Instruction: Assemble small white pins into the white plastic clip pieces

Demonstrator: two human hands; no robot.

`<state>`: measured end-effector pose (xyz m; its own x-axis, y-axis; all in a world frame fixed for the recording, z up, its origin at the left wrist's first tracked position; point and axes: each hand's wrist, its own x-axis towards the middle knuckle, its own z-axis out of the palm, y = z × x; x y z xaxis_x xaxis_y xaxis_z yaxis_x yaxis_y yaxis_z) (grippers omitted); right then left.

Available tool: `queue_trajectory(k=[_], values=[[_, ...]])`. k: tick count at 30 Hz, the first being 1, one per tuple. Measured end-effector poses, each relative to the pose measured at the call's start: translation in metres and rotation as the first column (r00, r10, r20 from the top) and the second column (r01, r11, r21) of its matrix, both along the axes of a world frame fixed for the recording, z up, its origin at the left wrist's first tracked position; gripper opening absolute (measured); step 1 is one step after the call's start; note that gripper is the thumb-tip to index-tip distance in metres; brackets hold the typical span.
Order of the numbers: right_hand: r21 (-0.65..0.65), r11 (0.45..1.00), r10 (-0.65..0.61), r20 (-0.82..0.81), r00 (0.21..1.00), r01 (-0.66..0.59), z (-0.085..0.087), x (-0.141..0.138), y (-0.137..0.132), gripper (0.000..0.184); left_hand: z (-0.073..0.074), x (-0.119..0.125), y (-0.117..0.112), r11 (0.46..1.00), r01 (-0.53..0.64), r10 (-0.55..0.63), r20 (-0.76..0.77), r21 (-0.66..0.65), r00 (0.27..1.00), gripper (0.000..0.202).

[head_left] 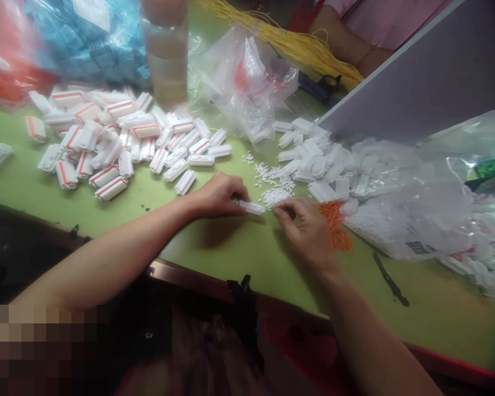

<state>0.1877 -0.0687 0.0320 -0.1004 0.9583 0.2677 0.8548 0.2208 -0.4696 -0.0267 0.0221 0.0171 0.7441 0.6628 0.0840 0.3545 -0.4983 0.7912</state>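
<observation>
Between thumb and fingers, my left hand (pixel 221 195) grips one end of a white plastic connector housing (pixel 251 207), just above the green table. My right hand (pixel 303 225) is pinched closed close to the housing's free end; whatever sits in its fingertips is too small to make out. Beyond the fingertips lies a heap of tiny white pegs (pixel 276 195). Orange strips (pixel 338 226) lie beside my right hand. Left of my left hand spreads a large pile of white housings (pixel 107 126), many with an orange stripe.
White housings without stripes (pixel 313 154) and a clear bag of white parts (pixel 400 220) lie to the right. A dark knife-like tool (pixel 391 279) rests near the front edge. Behind stand a bottle (pixel 165 60), a blue-filled bag (pixel 91 44) and yellow wires (pixel 289 41). A person's arm (pixel 350 41) shows beyond a grey panel (pixel 429 71).
</observation>
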Motion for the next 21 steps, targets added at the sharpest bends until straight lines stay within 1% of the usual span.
queue_trajectory(k=[2,4,8,10,14,17,19,21], values=[[0.041,0.997,0.062,0.060,0.996,-0.065,0.003,-0.009,0.001,0.019,0.000,0.000,0.000,1.000,-0.006,0.006,-0.004,0.006,1.000,0.022],[0.093,0.991,0.082,0.152,0.985,-0.097,0.003,-0.016,0.003,0.019,0.000,0.000,0.000,1.000,-0.010,0.010,-0.007,0.012,1.000,0.022],[0.221,0.966,0.048,0.348,0.936,-0.132,0.002,-0.023,0.006,0.020,0.001,0.001,-0.001,1.000,-0.013,0.013,-0.008,0.017,1.000,0.021],[0.257,0.952,0.037,0.436,0.899,-0.164,0.004,-0.024,0.007,0.021,0.002,0.001,-0.002,1.000,-0.015,0.015,-0.009,0.011,1.000,0.020],[0.270,0.931,0.062,0.544,0.837,-0.244,0.010,-0.025,0.006,0.023,0.002,0.001,-0.002,1.000,-0.020,0.020,0.002,0.012,1.000,0.019],[0.257,0.926,0.074,0.592,0.802,-0.276,0.010,-0.025,0.001,0.020,0.001,0.001,-0.002,1.000,-0.024,0.024,0.009,0.014,1.000,0.019],[0.243,0.926,0.092,0.599,0.796,-0.290,0.007,-0.024,-0.004,0.016,0.000,0.001,-0.002,1.000,-0.019,0.019,0.009,0.019,1.000,0.019],[0.240,0.927,0.104,0.577,0.810,-0.290,0.005,-0.022,-0.008,0.016,0.000,0.001,-0.002,0.999,-0.016,0.016,0.013,0.029,1.000,0.020]])
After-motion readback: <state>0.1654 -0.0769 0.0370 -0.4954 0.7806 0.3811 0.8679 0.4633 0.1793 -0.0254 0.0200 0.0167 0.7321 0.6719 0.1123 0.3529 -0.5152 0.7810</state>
